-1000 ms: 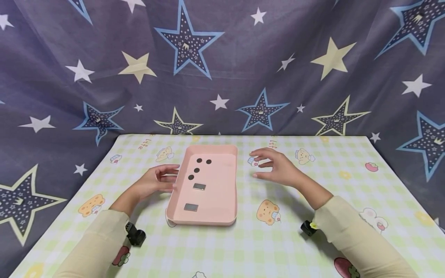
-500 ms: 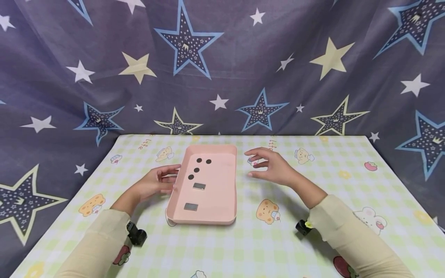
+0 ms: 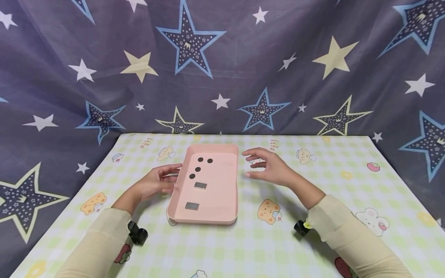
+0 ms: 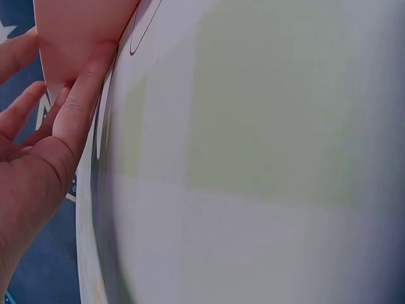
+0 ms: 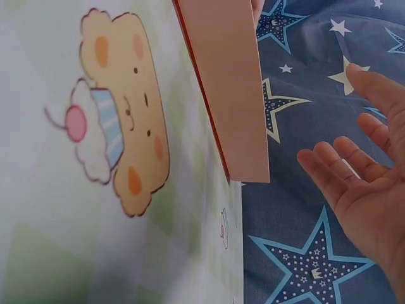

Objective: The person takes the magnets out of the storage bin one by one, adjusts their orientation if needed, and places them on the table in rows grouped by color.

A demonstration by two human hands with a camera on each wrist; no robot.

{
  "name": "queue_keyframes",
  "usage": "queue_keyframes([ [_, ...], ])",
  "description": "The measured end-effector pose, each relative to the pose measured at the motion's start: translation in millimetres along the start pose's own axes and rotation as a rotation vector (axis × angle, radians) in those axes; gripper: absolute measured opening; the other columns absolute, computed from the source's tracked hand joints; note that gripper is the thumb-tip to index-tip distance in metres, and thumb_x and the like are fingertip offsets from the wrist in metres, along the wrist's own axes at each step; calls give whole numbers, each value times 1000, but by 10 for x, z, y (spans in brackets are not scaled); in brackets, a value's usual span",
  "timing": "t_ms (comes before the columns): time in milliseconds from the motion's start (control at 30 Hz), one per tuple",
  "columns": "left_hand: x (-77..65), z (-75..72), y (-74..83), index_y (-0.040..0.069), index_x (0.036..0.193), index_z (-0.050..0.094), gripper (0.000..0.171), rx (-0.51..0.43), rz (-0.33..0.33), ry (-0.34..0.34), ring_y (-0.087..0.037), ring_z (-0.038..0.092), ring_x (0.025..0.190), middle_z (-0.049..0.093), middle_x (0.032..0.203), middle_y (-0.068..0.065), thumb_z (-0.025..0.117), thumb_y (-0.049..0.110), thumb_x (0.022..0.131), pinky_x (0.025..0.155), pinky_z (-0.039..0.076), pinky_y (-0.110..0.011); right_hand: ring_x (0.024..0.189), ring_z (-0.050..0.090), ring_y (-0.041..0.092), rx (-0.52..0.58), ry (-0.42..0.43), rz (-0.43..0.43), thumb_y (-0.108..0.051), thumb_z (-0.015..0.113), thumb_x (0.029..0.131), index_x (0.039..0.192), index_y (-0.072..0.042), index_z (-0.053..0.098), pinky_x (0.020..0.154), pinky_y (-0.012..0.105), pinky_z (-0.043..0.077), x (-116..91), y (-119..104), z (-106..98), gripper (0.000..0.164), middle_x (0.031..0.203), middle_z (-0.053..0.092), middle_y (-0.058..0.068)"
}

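Note:
A shallow pink tray (image 3: 219,193) lies on the table. Inside it are several small black discs (image 3: 197,169) toward the far left, plus two small grey rectangular pieces, an upper one (image 3: 200,185) and a lower one (image 3: 192,206). My left hand (image 3: 154,183) touches the tray's left wall from outside; in the left wrist view the thumb (image 4: 82,95) lies straight along the wall, fingertips at its edge. To the right of the tray, my right hand (image 3: 271,166) hovers with fingers loosely bent, holding nothing. A gap separates it from the tray wall (image 5: 231,95) in the right wrist view.
A checked tablecloth (image 3: 295,247) with cartoon prints covers the table. Behind the table's far edge hangs a dark curtain (image 3: 222,65) patterned with stars. Black wrist cameras sit under both sleeves, one on the left (image 3: 138,233) and one on the right (image 3: 301,228).
My right hand has drifted left, closer to the tray's right wall. The left hand keeps its place against the tray, and the tray and its contents stay put.

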State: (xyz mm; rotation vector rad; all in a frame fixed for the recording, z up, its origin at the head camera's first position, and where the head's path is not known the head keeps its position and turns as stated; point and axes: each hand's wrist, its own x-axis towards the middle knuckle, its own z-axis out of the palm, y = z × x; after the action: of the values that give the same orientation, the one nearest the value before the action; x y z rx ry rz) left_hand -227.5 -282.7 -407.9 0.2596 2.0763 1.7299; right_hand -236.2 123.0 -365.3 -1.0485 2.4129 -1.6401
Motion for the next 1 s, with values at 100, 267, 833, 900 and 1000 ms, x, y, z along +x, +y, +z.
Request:
queue_keyframes([
  [100, 6, 4, 10, 1, 152, 29, 76, -3, -3, 0, -35, 48, 128, 35, 149, -27, 67, -4, 87, 88, 54, -39, 117, 55, 36, 8, -15, -3, 0, 80, 78, 129, -3, 60, 92, 42, 52, 27, -18, 9, 54, 132, 54, 15],
  [267, 9, 2, 9, 1, 152, 29, 76, -4, -4, 3, -33, 49, 127, 35, 149, -27, 67, -4, 86, 88, 54, -39, 116, 57, 32, 0, -39, 7, 0, 80, 78, 129, -5, 60, 90, 40, 53, 90, -36, 17, 55, 133, 54, 13],
  [833, -5, -14, 11, 1, 152, 29, 76, -17, -12, -13, -35, 47, 129, 33, 150, -27, 68, -4, 86, 89, 53, -39, 116, 58, 31, 17, -105, -8, -1, 79, 79, 127, -1, 60, 89, 40, 53, 341, -145, 48, 51, 130, 58, 11],
  [900, -3, -19, 11, 2, 152, 29, 77, -24, -21, -13, -33, 48, 127, 33, 150, -27, 68, -4, 86, 89, 53, -39, 116, 57, 31, 23, -111, -5, -2, 79, 79, 126, 0, 60, 90, 40, 53, 373, -160, 48, 51, 129, 58, 11],
  [1000, 3, -27, 9, 4, 154, 27, 79, -45, -33, -20, -30, 51, 124, 32, 149, -27, 67, -4, 87, 88, 54, -42, 116, 58, 31, 34, -119, 6, -1, 79, 79, 125, 1, 61, 90, 40, 53, 425, -175, 57, 49, 127, 60, 11],
])
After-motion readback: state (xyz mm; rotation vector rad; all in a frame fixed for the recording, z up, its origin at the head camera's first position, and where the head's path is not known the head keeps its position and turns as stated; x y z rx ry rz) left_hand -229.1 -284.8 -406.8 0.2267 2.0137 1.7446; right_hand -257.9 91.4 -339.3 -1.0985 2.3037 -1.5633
